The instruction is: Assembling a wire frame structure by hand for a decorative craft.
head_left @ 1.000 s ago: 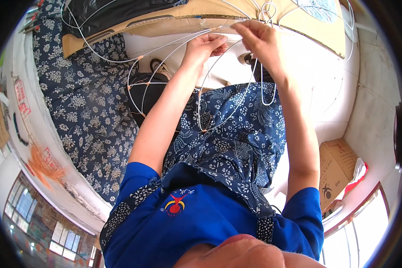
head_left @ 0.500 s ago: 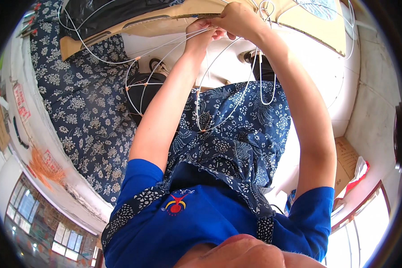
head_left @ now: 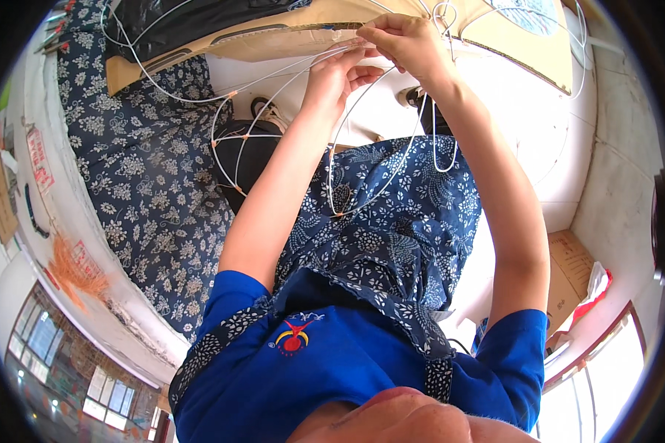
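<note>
A light frame of thin white wire point(head_left: 273, 97) stretches across my lap and up to the table edge, with small orange-brown bindings at several joints. My left hand point(head_left: 336, 80) pinches the wires where they come together, its lower fingers loosely curled. Just right of it and slightly higher, my right hand point(head_left: 414, 50) has its thumb and forefinger pressed together near the same joint. Whatever lies in that pinch is too small to make out. A wire loop with bound joints hangs below the hands, over the dark blue patterned apron point(head_left: 391, 177).
Ahead is a tan cardboard sheet point(head_left: 488, 33) with a cut edge, carrying a black bag-like item point(head_left: 151, 29) and more wire loops. Flower-patterned dark cloth point(head_left: 148, 192) covers the left side. A cardboard box point(head_left: 569, 269) stands at the right by the wall.
Both hands have come slightly nearer to me. The left hand's lower fingers have loosened and spread, while the right hand has turned and drawn its pinch up a little from the wire joint.
</note>
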A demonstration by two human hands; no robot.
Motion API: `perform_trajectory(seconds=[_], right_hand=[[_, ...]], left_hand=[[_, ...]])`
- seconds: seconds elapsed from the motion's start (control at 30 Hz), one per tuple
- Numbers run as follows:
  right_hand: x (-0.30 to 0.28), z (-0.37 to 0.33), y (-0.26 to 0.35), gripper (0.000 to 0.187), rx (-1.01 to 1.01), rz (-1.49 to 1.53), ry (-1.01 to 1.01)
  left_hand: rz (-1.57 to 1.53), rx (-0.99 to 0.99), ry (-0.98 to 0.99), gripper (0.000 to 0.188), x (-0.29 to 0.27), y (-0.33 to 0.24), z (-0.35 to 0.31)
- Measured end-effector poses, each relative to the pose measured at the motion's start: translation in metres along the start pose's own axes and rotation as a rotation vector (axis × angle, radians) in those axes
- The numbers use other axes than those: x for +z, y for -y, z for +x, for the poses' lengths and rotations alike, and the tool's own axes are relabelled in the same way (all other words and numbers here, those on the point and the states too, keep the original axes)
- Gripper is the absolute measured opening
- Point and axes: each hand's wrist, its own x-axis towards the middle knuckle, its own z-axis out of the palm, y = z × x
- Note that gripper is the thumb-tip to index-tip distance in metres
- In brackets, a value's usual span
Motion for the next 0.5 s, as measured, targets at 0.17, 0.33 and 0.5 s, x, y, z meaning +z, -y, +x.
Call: perform_trajectory(seconds=[0.17, 0.33, 0.5], right_hand=[[-0.002, -0.017, -0.014, 0.021, -0.229, -0.038, -0.040], [-0.005, -0.042, -0.011, 0.017, -0.271, -0.262, -0.069], [0.001, -0.051, -0.016, 0.015, -0.298, -0.392, -0.078]], left_hand=[[-0.082, 0.050, 0.104, 0.028, -0.002, 0.001, -0.006], [-0.032, 0.027, 0.010, 0.026, -0.002, 0.005, -0.006], [-0.156, -0.022, 0.028, 0.018, 0.000, 0.002, -0.009]])
